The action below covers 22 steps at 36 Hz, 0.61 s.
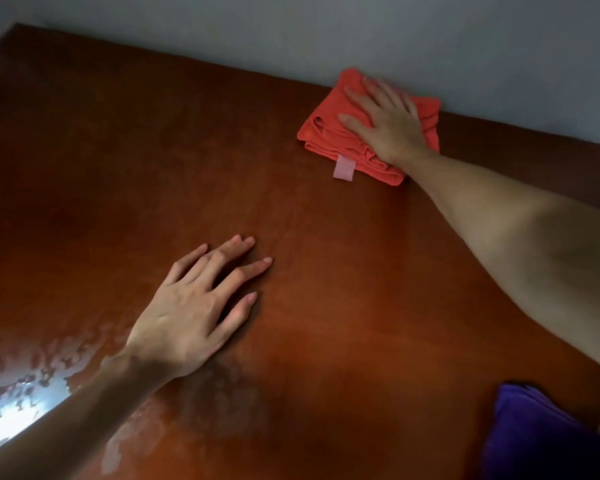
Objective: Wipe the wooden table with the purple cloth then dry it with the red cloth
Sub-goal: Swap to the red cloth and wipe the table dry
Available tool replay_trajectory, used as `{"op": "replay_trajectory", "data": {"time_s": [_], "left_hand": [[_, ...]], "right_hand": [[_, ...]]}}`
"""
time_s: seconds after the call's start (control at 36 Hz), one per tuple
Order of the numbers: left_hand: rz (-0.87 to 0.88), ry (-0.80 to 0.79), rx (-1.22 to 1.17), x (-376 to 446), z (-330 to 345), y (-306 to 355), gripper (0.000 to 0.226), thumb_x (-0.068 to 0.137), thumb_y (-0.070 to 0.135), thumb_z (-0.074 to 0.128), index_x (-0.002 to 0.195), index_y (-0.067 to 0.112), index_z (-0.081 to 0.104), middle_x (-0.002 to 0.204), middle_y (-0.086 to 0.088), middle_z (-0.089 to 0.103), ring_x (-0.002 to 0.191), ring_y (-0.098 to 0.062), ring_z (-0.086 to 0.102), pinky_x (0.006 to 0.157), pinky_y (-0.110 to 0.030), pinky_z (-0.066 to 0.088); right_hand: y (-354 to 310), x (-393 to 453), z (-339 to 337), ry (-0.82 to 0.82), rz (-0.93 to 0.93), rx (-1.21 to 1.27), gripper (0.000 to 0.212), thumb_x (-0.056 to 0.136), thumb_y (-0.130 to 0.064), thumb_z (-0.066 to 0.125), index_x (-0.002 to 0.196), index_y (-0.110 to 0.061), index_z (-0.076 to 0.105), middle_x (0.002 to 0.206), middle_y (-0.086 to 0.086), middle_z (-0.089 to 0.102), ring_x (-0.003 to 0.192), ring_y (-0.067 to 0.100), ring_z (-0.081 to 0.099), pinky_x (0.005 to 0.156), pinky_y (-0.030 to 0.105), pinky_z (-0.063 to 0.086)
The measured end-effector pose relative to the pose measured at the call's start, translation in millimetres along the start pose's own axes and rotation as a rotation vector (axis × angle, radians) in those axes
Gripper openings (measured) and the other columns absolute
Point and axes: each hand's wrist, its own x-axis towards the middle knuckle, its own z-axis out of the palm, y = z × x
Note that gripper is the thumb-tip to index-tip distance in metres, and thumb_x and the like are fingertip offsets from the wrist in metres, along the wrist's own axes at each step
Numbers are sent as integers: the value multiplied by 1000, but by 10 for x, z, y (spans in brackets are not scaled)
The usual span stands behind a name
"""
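Broadly, largest to smallest:
Tabletop [326,271]: wooden, broad, reddish-brown; wet sheen and streaks at near left, so likely slick there; drying seems under way.
Right hand [385,123]: fingers straight, released, pressing flat on red cloth; grasping nothing.
Left hand [194,306]: fingers spread and relaxed, resting on bare tabletop, well apart from both cloths; grasping nothing.
Red cloth [326,140]: folded in layers, at far edge by wall; soft, light, likely to bunch or unfold when pushed; best driven with flat palm over middle, or pinched at folded edge.
Purple cloth [520,431]: near right corner, partly cut off; soft, probably damp and limp.
Label tab [343,169]: pale pink, hanging off red cloth's near edge.
Containers: none visible.
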Motion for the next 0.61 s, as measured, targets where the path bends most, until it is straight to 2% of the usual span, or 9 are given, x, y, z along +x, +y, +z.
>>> {"op": "replay_trajectory", "data": {"time_s": [0.11, 0.22, 0.33, 0.39, 0.47, 0.61], "left_hand": [[22, 26, -12, -6, 1, -2, 50, 106, 46, 29, 154, 33, 34, 163, 6, 28, 154, -6, 17, 125, -40, 16], [-11, 99, -61, 6, 19, 2, 55, 105, 46, 32, 154, 21, 33, 161, 1, 31, 149, -10, 27, 123, -33, 17], [-37, 211, -190, -46, -26, -11, 48, 104, 38, 41, 145, 14, 42, 150, -6, 37, 135, -22, 45, 108, -40, 36], [-59, 282, -221, -87, -79, -24, 39, 103, 34, 43, 136, 15, 50, 142, -6, 43, 127, -23, 49, 100, -43, 40], [-73, 299, -221, -190, -163, -115, 36, 101, 33, 44, 130, 16, 54, 135, -6, 49, 122, -25, 51, 95, -45, 41], [-47, 198, -69, -442, -387, -538, 43, 98, 36, 41, 134, 19, 55, 135, -6, 52, 118, -31, 52, 95, -47, 38]], "right_hand": [[-233, -320, 83, 33, 156, -14, 73, 95, -76, 34, 159, -40, 27, 172, -5, 16, 159, 18, 8, 127, 51, 3], [-563, -863, 115, 11, 170, 3, 77, 94, -79, 30, 160, -41, 24, 173, -5, 13, 160, 18, 4, 127, 51, 0], [-1086, -1606, 169, 46, 153, 2, 88, 83, -84, 18, 159, -40, 28, 172, -5, 19, 160, 18, 8, 127, 50, 4], [-1362, -2000, 243, 74, 156, -17, 88, 83, -84, 18, 159, -41, 30, 171, -6, 21, 159, 17, 10, 128, 49, 6], [-1793, -2675, 348, 87, 100, -35, 83, 88, -82, 25, 159, -41, 31, 171, -6, 21, 160, 16, 10, 127, 51, 9], [-2516, -3656, 431, 33, -87, -4, 83, 91, -83, 35, 161, -39, 25, 173, -6, 12, 160, 15, 3, 126, 56, 13]]}}
